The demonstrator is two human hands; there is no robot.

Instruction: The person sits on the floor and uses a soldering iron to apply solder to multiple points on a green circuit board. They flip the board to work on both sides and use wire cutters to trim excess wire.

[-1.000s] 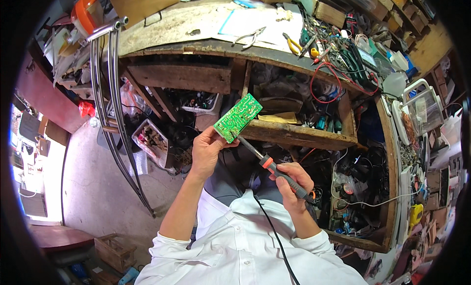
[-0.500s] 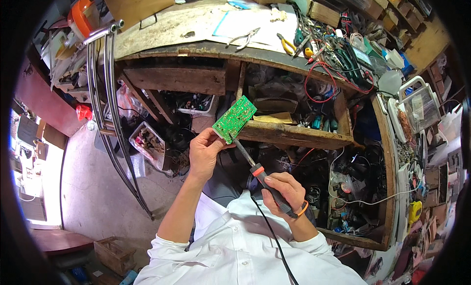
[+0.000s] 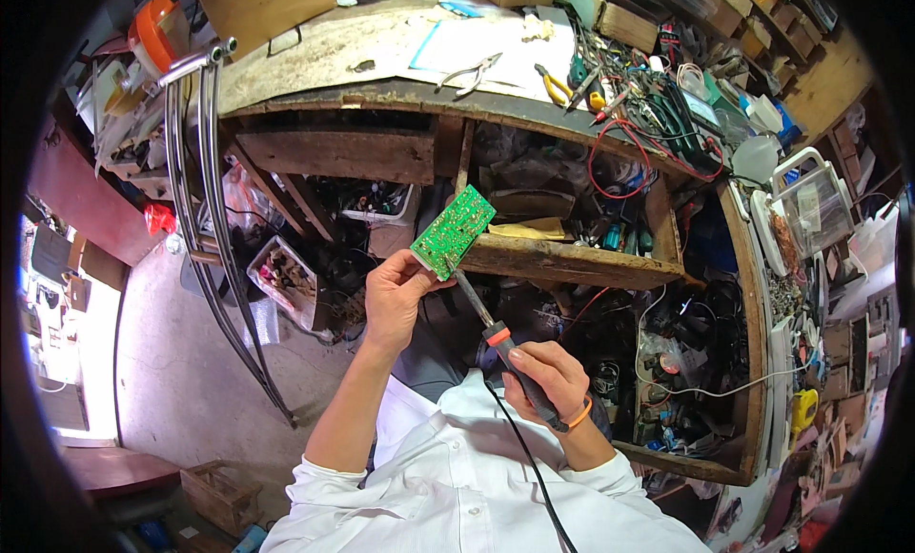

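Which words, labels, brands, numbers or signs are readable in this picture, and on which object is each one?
None can be read clearly.
Green circuit board: any markings are too small.
Soldering iron: no readable lettering.
Brown paper package, upper left: any print is too blurred.

On the workbench (image 3: 305, 81), a white sheet (image 3: 457, 46) is spread, grey pliers (image 3: 483, 64) and yellow-handled pliers (image 3: 552, 86) are laid near its front edge, and a looped red cable (image 3: 592, 167) is draped over that edge farther right; below the bench top, a wooden drawer (image 3: 572, 261) is pulled open, and by the bench's left end a curved chrome frame (image 3: 209, 124) is stood
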